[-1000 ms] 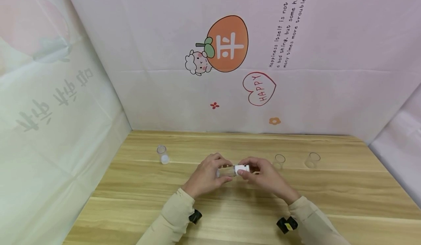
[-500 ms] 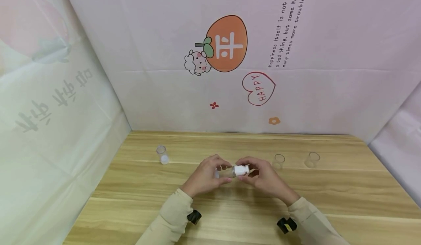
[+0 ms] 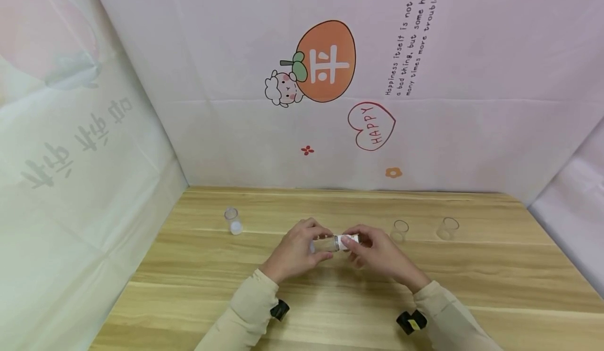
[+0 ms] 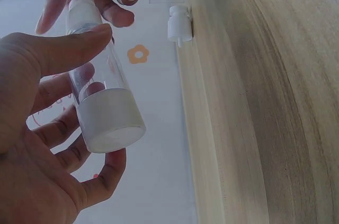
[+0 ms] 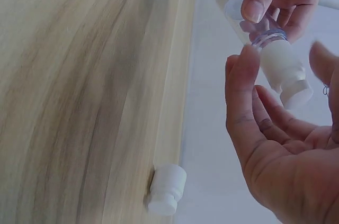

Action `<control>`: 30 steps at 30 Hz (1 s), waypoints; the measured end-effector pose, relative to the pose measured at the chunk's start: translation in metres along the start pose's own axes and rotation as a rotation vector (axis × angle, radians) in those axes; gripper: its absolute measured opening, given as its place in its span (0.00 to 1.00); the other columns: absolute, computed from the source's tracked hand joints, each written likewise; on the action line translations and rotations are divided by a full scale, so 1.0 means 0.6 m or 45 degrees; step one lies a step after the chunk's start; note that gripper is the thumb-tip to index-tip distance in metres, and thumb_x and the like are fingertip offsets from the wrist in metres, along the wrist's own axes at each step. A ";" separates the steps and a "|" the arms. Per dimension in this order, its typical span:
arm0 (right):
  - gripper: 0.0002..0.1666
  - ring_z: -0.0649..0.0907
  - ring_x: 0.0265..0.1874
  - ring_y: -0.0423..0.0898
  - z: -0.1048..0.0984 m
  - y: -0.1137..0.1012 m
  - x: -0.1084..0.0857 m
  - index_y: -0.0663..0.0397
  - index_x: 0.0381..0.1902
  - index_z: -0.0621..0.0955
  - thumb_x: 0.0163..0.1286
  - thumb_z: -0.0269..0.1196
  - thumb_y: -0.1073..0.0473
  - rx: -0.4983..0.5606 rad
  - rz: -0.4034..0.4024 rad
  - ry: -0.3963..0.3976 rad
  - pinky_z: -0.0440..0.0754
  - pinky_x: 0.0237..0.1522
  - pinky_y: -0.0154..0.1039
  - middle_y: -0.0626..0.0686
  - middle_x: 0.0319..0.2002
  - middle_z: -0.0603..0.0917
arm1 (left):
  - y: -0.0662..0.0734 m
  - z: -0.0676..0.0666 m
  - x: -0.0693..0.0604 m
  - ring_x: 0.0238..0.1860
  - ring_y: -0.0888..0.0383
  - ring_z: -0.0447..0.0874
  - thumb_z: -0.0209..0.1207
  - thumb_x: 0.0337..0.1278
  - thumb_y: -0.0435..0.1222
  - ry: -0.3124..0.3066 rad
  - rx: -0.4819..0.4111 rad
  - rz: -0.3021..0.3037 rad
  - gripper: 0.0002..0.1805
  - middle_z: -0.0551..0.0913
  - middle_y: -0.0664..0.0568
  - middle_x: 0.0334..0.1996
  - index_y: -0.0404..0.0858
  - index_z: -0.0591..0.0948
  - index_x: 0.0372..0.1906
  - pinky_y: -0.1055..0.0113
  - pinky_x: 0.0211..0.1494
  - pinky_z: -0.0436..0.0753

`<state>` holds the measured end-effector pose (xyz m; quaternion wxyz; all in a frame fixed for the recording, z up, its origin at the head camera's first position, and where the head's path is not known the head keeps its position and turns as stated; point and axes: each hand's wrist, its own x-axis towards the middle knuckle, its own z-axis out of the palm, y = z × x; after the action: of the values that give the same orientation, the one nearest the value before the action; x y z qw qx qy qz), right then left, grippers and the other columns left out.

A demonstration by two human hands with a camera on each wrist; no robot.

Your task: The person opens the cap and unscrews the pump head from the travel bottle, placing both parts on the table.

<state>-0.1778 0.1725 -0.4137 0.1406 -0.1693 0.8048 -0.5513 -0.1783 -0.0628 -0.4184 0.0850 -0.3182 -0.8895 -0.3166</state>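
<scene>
In the head view, my left hand (image 3: 297, 249) grips a clear bottle (image 3: 324, 244) lying nearly level above the table. The bottle has a white base (image 4: 111, 121), and the left thumb presses near its neck. A white pump top (image 5: 286, 70) sits on that neck. Around this top my right hand (image 3: 377, 251) holds its fingers bent and spread; both wrist views show gaps between them and the top. The right thumb covers part of the top in the head view.
A second clear bottle (image 3: 233, 222) with a white bottom stands at the table's left. Two clear cylinders (image 3: 400, 230) (image 3: 447, 229) stand behind the right hand. Another white pump top (image 4: 180, 25) is on the table, also in the right wrist view. Cloth walls (image 3: 283, 146) border the table.
The right fingers have shifted around the white pump top, the thumb moving up over it since half a second ago. The left hand and bottle stay nearly in place.
</scene>
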 end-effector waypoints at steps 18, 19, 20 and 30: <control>0.18 0.85 0.34 0.64 0.005 -0.002 0.000 0.67 0.51 0.81 0.76 0.63 0.54 0.055 -0.029 0.023 0.87 0.34 0.50 0.67 0.37 0.83 | 0.005 0.004 0.000 0.42 0.57 0.76 0.75 0.54 0.40 0.019 0.055 0.019 0.18 0.82 0.52 0.42 0.40 0.87 0.50 0.66 0.44 0.77; 0.18 0.85 0.35 0.64 0.005 -0.002 0.000 0.66 0.51 0.81 0.75 0.64 0.55 0.044 -0.045 0.026 0.87 0.35 0.51 0.67 0.38 0.83 | 0.006 0.004 -0.001 0.42 0.57 0.76 0.75 0.55 0.40 0.012 0.051 0.006 0.18 0.82 0.52 0.42 0.41 0.87 0.50 0.65 0.45 0.77; 0.18 0.85 0.35 0.64 0.005 -0.002 0.000 0.65 0.51 0.81 0.74 0.65 0.55 0.031 -0.063 0.029 0.87 0.36 0.52 0.66 0.38 0.84 | 0.006 0.003 -0.001 0.43 0.57 0.76 0.75 0.55 0.40 0.005 0.044 -0.007 0.18 0.82 0.53 0.42 0.41 0.86 0.50 0.65 0.45 0.77; 0.13 0.84 0.40 0.51 0.001 0.004 0.003 0.59 0.49 0.83 0.69 0.69 0.64 -0.059 -0.229 0.053 0.85 0.41 0.38 0.57 0.45 0.84 | -0.001 0.001 -0.001 0.43 0.56 0.78 0.75 0.55 0.40 -0.045 -0.069 -0.067 0.18 0.81 0.54 0.40 0.41 0.86 0.50 0.67 0.45 0.78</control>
<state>-0.1794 0.1719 -0.4161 0.0701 -0.2325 0.8016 -0.5463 -0.1782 -0.0628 -0.4192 0.0523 -0.3025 -0.8900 -0.3370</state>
